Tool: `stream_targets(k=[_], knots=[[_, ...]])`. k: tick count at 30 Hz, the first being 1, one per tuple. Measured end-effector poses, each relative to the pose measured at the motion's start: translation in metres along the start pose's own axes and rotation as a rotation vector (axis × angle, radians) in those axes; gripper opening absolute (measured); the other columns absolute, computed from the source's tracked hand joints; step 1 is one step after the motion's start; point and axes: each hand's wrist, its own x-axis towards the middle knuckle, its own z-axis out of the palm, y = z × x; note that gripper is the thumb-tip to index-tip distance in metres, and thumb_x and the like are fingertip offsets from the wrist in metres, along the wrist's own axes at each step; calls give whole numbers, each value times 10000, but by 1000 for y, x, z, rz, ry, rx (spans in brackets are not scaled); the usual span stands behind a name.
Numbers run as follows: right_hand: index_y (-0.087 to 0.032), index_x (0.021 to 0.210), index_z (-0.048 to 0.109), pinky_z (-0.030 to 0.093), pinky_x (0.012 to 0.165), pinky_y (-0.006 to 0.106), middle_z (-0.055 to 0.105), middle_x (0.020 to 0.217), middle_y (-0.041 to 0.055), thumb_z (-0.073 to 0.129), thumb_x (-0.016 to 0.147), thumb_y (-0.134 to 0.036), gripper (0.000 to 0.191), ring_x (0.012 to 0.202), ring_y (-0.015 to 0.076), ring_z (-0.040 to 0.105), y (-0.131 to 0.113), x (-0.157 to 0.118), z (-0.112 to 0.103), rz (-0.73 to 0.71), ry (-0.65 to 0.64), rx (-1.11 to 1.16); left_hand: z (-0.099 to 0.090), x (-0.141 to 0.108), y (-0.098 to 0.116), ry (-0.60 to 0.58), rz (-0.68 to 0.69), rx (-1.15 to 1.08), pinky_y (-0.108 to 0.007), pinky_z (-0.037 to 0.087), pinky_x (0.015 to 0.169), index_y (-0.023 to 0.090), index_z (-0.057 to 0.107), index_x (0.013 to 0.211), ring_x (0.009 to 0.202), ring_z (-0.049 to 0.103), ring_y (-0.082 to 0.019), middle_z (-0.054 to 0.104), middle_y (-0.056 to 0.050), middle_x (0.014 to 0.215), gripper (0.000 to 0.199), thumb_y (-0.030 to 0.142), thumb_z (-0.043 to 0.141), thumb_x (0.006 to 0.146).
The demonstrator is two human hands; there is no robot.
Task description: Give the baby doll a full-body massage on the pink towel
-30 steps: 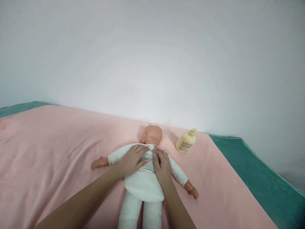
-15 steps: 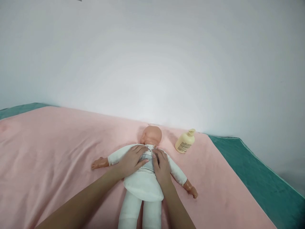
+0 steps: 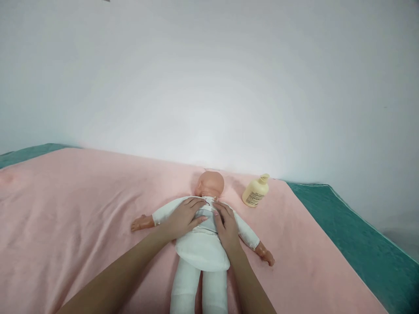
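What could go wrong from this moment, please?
The right hand might knock the yellow bottle if it swings outward; the bottle stands on soft-looking pink cloth, so it could tip. The left hand might also snag the thin dark strand just below the neck of the doll.

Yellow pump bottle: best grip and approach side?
I'd wrap the fingers around the body of the yellow pump bottle, below the pump head, coming from its right with the right hand. The body looks broad and rounded; the pump is narrower and might shift. The doll lies on the bottle's left, making that side more crowded.
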Motion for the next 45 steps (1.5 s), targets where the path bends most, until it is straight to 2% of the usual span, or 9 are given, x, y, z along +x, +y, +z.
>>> stream_targets(k=[4, 8, 12, 16, 21, 29, 33, 40, 45], knots=[[-218, 1114, 647, 406, 1004, 448, 594, 1178, 105, 458, 943, -360, 292, 1147, 246, 516, -3, -14, -8, 26, 141, 68, -12, 1, 5, 1, 1, -1, -439, 337, 1079, 200, 480, 1323, 1255, 459, -246, 551, -95, 1333, 449, 443, 456, 946], [-227, 1076, 657, 432, 963, 434, 574, 1139, 99, 432, 959, -347, 280, 1101, 242, 536, -11, -43, -18, 19, 214, 120, -35, -2, 26, -67, 39, -4, -451, 312, 1076, 231, 558, 1246, 1223, 487, -258, 609, -65, 1259, 384, 444, 481, 936], [-247, 995, 672, 457, 887, 385, 577, 1050, 73, 414, 967, -264, 260, 1040, 226, 553, -24, -79, -27, -47, 182, 111, -63, -12, 58, -255, 107, -121, -360, 427, 932, 234, 635, 1134, 1058, 594, -230, 671, -34, 1121, 301, 404, 480, 940], [-258, 1007, 662, 473, 720, 334, 581, 932, 54, 410, 950, -187, 269, 873, 201, 570, -34, -101, -31, -143, 34, 99, -77, -23, 82, -384, 150, -189, -332, 449, 854, 224, 691, 1020, 955, 630, -238, 713, -16, 956, 231, 360, 542, 907], [-255, 941, 660, 442, 674, 334, 607, 838, 34, 446, 911, -142, 244, 793, 196, 550, -36, -99, -28, -257, -36, 75, -68, -30, 83, -471, 147, -177, -359, 462, 833, 228, 710, 1007, 939, 639, -273, 718, -41, 929, 226, 363, 609, 857], [-233, 743, 638, 416, 648, 316, 595, 730, 14, 463, 897, -136, 252, 720, 181, 537, -37, -86, -20, -141, -89, 121, -46, -31, 62, -498, 168, -291, -348, 460, 883, 240, 707, 1031, 953, 642, -270, 713, -34, 980, 376, 355, 766, 678], [-249, 817, 663, 425, 667, 312, 599, 781, 16, 460, 917, -154, 246, 764, 182, 543, -35, -88, -19, -122, -81, 133, -53, -23, 64, -570, 146, -233, -316, 446, 894, 241, 694, 1045, 960, 633, -240, 711, -19, 998, 378, 282, 778, 679], [-271, 1019, 673, 453, 833, 363, 575, 1014, 59, 417, 963, -237, 265, 981, 217, 538, -34, -92, -21, -65, 28, 98, -62, -19, 61, -482, 128, -223, -311, 408, 933, 214, 668, 1095, 1054, 590, -242, 699, -22, 1059, 309, 279, 679, 793], [-267, 991, 690, 459, 843, 369, 588, 1010, 60, 416, 976, -288, 276, 983, 222, 549, -33, -88, -18, -2, 3, 81, -55, -21, 56, -502, 85, -235, -336, 421, 927, 236, 674, 1051, 1046, 604, -246, 707, -14, 1025, 311, 316, 709, 753]])
